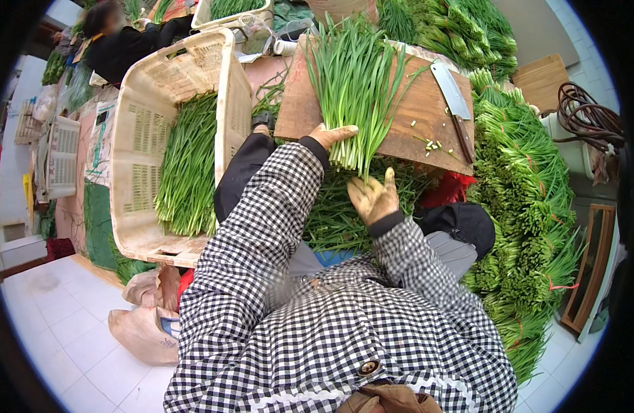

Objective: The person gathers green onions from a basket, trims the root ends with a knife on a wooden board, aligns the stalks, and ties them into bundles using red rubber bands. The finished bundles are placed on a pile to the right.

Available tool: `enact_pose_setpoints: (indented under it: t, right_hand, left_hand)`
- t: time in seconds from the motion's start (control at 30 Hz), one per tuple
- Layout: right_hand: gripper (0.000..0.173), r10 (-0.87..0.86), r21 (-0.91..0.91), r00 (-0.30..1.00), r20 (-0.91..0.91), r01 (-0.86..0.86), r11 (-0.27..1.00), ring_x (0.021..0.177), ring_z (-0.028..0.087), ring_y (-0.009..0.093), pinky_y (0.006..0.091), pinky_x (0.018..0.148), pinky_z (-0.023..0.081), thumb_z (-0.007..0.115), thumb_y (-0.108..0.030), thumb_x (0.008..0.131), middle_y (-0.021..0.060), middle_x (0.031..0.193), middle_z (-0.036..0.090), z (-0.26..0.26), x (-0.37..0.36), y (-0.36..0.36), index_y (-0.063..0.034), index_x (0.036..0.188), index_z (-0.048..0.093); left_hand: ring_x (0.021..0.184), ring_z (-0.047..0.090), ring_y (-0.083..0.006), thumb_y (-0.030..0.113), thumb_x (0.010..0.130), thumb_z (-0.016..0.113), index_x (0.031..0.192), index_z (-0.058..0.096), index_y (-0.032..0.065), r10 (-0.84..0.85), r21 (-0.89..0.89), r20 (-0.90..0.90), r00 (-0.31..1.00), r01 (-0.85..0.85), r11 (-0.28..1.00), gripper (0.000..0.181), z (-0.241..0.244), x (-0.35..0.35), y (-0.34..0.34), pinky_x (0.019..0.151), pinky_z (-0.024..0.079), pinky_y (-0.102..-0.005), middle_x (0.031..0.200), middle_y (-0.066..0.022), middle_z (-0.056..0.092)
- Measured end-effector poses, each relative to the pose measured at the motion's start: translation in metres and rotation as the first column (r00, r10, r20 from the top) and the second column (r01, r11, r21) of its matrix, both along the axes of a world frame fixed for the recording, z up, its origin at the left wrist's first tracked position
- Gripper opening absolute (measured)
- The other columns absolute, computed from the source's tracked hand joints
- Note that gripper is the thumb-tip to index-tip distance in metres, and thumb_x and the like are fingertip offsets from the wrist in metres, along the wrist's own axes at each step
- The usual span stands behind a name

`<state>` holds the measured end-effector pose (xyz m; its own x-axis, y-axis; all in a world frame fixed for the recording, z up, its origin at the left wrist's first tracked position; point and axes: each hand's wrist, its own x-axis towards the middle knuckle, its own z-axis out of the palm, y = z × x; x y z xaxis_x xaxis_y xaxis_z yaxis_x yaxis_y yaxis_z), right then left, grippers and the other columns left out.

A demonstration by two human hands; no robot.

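My left hand [335, 135], thumb laid across the stems, holds a bunch of green Chinese chives [355, 88] near its pale cut ends. The leaves spread over a wooden board [301, 103]. Just below those ends is my right hand [373, 196], palm up with thumb apart; one longer stem reaches its fingers, and whether they pinch it I cannot tell. A cleaver [451, 93] with a wooden handle lies at the board's right side. Small cut stem pieces [433, 147] lie on the board. Loose chives [332, 211] fill the space under my hands.
At left stands a cream plastic crate [224, 103] with chives [187, 170] in it. Banded bundles [523, 206] are stacked along the right. A coiled brown hose or cable [588, 118] hangs at far right. Another person [125, 46] in dark clothing is at upper left.
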<state>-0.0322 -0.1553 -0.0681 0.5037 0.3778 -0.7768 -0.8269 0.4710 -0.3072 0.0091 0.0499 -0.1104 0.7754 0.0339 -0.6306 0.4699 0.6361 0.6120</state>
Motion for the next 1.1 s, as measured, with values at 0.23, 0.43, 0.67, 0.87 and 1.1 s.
enact_pose_setpoints:
  t: [0.23,0.43,0.67,0.87,1.1]
  right_hand:
    - [0.085,-0.013,0.161,0.998,0.056,0.004,0.987,0.133,0.034,0.036,0.0435,0.11,0.031,0.03,-0.061,0.094,0.0251,0.146,0.028,0.013,0.0,0.014,0.0072,0.143,0.016]
    - [0.062,0.107,0.423,0.986,0.13,-0.153,0.893,0.103,0.057,0.023,0.0323,0.085,0.052,0.07,-0.016,0.083,0.014,0.133,0.046,0.001,-0.033,0.027,-0.0044,0.135,0.039]
    - [0.022,0.351,-0.048,0.92,0.177,-0.348,0.936,0.048,0.042,0.007,0.0199,0.044,0.036,0.051,-0.023,0.096,-0.0035,0.06,0.049,-0.009,-0.015,0.044,-0.0036,0.095,0.061]
    - [0.025,0.888,-0.729,0.266,0.374,-0.508,0.459,0.059,0.054,0.015,0.0277,0.053,0.045,0.054,-0.023,0.094,0.0078,0.072,0.063,-0.01,-0.024,0.038,0.0002,0.094,0.065]
    - [0.048,0.618,-0.88,-0.75,-0.237,-0.104,-0.464,0.091,0.065,0.028,0.0387,0.085,0.05,0.051,-0.045,0.093,0.0156,0.101,0.068,0.069,-0.04,0.003,-0.0026,0.109,0.065]
  left_hand:
    - [0.088,0.066,-0.0269,0.017,0.079,0.076,0.118,0.052,0.002,0.039,-0.034,-0.024,0.999,-0.04,0.999,0.048,0.027,-0.008,-0.003,0.071,0.058,-0.0421,0.102,-0.014,0.065]
    - [0.089,0.065,-0.0272,0.025,0.084,0.07,0.119,0.053,0.0027,-0.025,0.101,-0.079,0.997,0.033,0.994,0.045,0.057,-0.015,-0.012,0.074,0.056,-0.0396,0.104,-0.0137,0.065]
    - [0.106,0.06,-0.0316,0.085,0.075,0.032,0.108,0.064,-0.0029,-0.405,0.789,-0.583,0.704,0.609,-0.077,0.099,0.111,-0.006,0.001,0.091,0.047,-0.0398,0.104,-0.0248,0.064]
    - [0.118,0.053,-0.0297,0.074,0.074,0.056,0.128,0.046,-0.0031,-0.321,0.782,-0.602,0.731,0.62,-0.057,0.094,0.104,-0.008,-0.014,0.097,0.044,-0.0392,0.125,-0.0203,0.055]
    - [0.117,0.053,-0.0326,0.074,0.075,0.055,0.127,0.047,-0.0042,-0.377,0.826,-0.508,0.775,0.563,0.043,0.094,0.097,-0.011,-0.002,0.099,0.042,-0.0397,0.126,-0.0241,0.053]
